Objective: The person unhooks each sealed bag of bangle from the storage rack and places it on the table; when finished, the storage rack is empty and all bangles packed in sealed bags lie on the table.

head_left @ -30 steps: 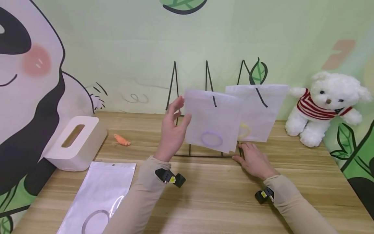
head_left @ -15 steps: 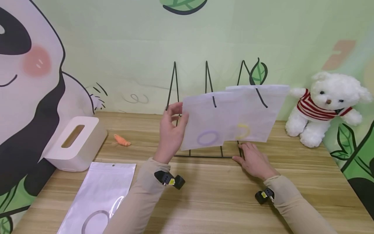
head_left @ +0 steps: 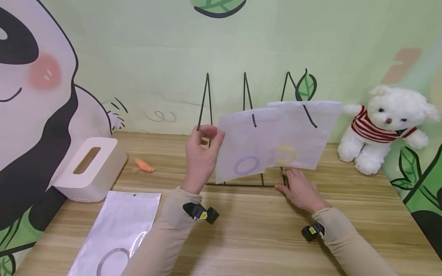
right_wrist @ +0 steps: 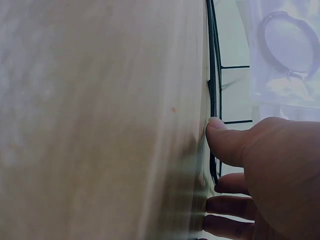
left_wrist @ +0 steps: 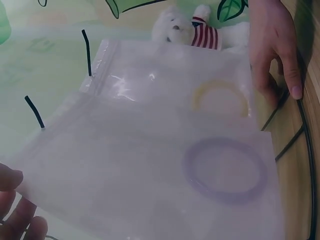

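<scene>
A black wire display rack [head_left: 245,185] with upright prongs stands on the wooden table. From its middle hook hangs a white zip bag with a purple ring [head_left: 238,143] inside. Another white bag with a yellow ring [head_left: 310,134] hangs on the right hook, partly behind the first. My left hand [head_left: 200,161] pinches the left edge of the purple-ring bag between thumb and fingers, which also shows in the left wrist view. With thumb and fingers about its front right base corner, my right hand [head_left: 304,189] grips the rack; the thumb lies on the wire [right_wrist: 212,95] in the right wrist view.
At front left lies a white zip bag with a grey ring [head_left: 134,218], partly under my left sleeve. Behind it are a white tissue box [head_left: 91,168] and a small orange shrimp-like toy [head_left: 144,165]. A white teddy bear [head_left: 383,128] sits at the back right.
My left hand has lowered slightly and its fingers have curled in at the bag's edge. The purple-ring bag has swung, its lower right corner rising. The right hand stays at the rack's base.
</scene>
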Demonstrator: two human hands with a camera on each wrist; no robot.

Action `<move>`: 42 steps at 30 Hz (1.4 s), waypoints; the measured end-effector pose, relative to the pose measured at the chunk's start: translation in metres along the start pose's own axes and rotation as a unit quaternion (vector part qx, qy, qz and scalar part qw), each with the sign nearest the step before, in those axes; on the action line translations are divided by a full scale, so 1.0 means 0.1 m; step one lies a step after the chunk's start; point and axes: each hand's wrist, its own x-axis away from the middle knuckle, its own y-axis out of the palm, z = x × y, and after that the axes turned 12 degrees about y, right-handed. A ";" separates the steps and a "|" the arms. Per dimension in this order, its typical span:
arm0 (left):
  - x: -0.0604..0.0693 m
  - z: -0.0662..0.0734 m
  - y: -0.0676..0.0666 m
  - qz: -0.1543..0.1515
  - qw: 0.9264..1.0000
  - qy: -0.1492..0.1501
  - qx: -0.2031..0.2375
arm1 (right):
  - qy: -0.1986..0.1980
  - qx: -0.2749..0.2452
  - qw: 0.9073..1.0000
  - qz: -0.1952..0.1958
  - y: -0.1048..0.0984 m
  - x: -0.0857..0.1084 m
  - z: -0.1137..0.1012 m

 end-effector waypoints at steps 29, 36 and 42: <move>0.03 0.04 0.08 0.026 0.998 0.018 0.048 | 0.010 0.004 1.000 -0.005 -0.01 -0.03 0.00; 0.04 0.07 0.08 0.023 0.998 0.018 0.051 | 0.011 0.003 1.000 -0.007 -0.02 -0.01 0.00; 0.06 0.09 0.08 0.034 0.998 0.015 0.045 | 0.010 0.006 1.000 -0.003 -0.01 0.00 0.00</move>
